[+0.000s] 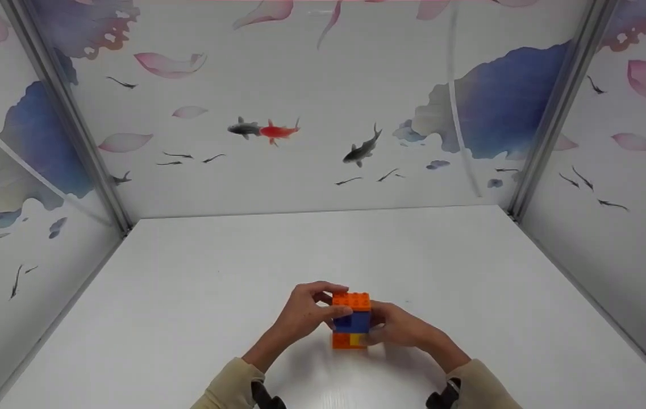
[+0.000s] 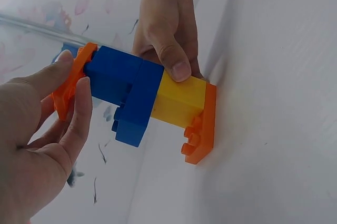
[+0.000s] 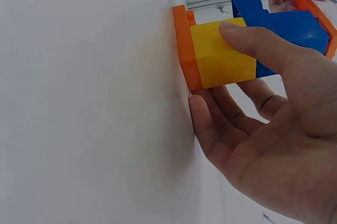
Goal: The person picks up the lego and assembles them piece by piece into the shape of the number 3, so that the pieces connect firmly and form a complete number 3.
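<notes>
A stack of toy building bricks stands on the white table in front of me. At its foot is a thin orange brick (image 2: pixel 209 124), with a yellow brick (image 2: pixel 181 100) on it and two blue bricks (image 2: pixel 139 108) above. A thin orange brick (image 1: pixel 351 300) tops the stack; in the left wrist view it sits slightly askew on the upper blue brick (image 2: pixel 113 71). My left hand (image 1: pixel 305 309) pinches this top brick between thumb and fingers. Low down, my right hand (image 1: pixel 399 325) grips the yellow brick, its thumb (image 3: pixel 247 37) flat on one face and the other fingers behind.
The white tabletop (image 1: pixel 215 272) spreads around the stack. White panels (image 1: pixel 311 176) printed with fish and petals stand at the back and both sides, with metal posts (image 1: pixel 555 113) at the corners.
</notes>
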`<state>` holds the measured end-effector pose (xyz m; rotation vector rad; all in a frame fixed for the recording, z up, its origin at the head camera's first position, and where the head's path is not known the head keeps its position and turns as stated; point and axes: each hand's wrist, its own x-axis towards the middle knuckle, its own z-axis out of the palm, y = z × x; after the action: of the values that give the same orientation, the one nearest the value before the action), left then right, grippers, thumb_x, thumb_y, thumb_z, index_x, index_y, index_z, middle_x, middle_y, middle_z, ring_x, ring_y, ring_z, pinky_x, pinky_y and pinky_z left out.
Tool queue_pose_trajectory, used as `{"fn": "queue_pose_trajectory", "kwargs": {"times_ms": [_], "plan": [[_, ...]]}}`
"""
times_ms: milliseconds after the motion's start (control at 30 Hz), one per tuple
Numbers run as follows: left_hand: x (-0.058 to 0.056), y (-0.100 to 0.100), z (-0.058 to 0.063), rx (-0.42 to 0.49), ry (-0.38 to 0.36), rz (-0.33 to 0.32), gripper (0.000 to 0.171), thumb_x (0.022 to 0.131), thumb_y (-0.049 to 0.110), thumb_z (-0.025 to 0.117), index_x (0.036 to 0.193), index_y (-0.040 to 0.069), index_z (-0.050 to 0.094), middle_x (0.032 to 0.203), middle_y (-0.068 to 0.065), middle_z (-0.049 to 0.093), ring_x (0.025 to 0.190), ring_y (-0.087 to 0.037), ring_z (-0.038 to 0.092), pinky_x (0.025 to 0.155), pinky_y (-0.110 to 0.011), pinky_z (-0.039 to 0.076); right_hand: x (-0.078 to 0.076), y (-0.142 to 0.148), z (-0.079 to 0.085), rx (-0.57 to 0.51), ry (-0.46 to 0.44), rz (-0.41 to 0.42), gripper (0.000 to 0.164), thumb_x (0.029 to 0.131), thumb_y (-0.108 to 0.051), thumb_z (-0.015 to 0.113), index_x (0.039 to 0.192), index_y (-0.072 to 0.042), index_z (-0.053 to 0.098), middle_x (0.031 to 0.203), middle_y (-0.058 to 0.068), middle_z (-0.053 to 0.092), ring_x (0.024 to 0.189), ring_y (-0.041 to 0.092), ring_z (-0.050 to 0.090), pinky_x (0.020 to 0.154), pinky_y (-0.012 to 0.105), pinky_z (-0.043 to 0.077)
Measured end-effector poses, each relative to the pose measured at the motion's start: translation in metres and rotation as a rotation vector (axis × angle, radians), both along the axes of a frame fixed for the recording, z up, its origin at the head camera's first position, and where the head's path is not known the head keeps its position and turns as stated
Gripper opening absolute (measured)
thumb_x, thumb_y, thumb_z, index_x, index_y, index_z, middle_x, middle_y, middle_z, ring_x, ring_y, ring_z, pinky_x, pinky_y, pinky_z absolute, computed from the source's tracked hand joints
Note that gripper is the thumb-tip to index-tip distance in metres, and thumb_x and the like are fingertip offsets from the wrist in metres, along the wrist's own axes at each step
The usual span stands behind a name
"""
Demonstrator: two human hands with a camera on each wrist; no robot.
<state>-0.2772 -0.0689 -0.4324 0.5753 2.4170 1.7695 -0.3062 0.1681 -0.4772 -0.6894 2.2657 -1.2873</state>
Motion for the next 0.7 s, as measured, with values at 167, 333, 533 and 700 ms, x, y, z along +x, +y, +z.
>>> {"fn": "queue_pose_trajectory", "kwargs": {"times_ms": [167, 333, 533, 700], "plan": [[-0.0023, -0.0006, -0.0002, -0.026, 0.014, -0.004, 0.032, 0.086, 0.026, 0.079, 0.116, 0.013, 0.075, 0.117, -0.01, 0.07, 0.092, -0.018, 0.065, 0.067, -0.027, 0.06, 0.0, -0.0001, -0.0005, -0.008, -0.012, 0.003, 0.058, 0.089, -0.015, 0.074, 0.143, -0.015, 0.052, 0.133, 0.006, 0.063, 0.117, 0.024, 0.059, 0.109, 0.053, 0.046], [-0.0035, 0.0002, -0.001, -0.046, 0.026, 0.0, 0.041, 0.087, 0.027, 0.078, 0.125, 0.013, 0.07, 0.12, -0.01, 0.068, 0.095, -0.019, 0.064, 0.071, -0.027, 0.06, 0.0004, -0.0001, -0.0005, -0.009, -0.014, 0.002, 0.058, 0.089, -0.015, 0.074, 0.143, -0.015, 0.052, 0.133, 0.006, 0.063, 0.117, 0.024, 0.06, 0.11, 0.054, 0.045], [-0.0044, 0.0021, -0.0023, -0.052, 0.024, 0.013, 0.042, 0.087, 0.027, 0.079, 0.125, 0.011, 0.07, 0.119, -0.009, 0.07, 0.096, -0.019, 0.064, 0.075, -0.027, 0.06, 0.0012, -0.0005, 0.0004, 0.009, -0.011, -0.014, 0.058, 0.089, -0.017, 0.075, 0.143, -0.014, 0.053, 0.131, 0.006, 0.064, 0.115, 0.024, 0.059, 0.108, 0.055, 0.047], [-0.004, 0.0017, -0.0005, -0.056, 0.014, 0.017, 0.033, 0.086, 0.026, 0.079, 0.115, 0.012, 0.074, 0.113, -0.008, 0.072, 0.092, -0.018, 0.064, 0.072, -0.027, 0.059, 0.0004, -0.0009, 0.0002, 0.013, -0.01, -0.017, 0.057, 0.09, -0.017, 0.074, 0.143, -0.015, 0.053, 0.131, 0.005, 0.064, 0.116, 0.024, 0.059, 0.109, 0.054, 0.046]]}}
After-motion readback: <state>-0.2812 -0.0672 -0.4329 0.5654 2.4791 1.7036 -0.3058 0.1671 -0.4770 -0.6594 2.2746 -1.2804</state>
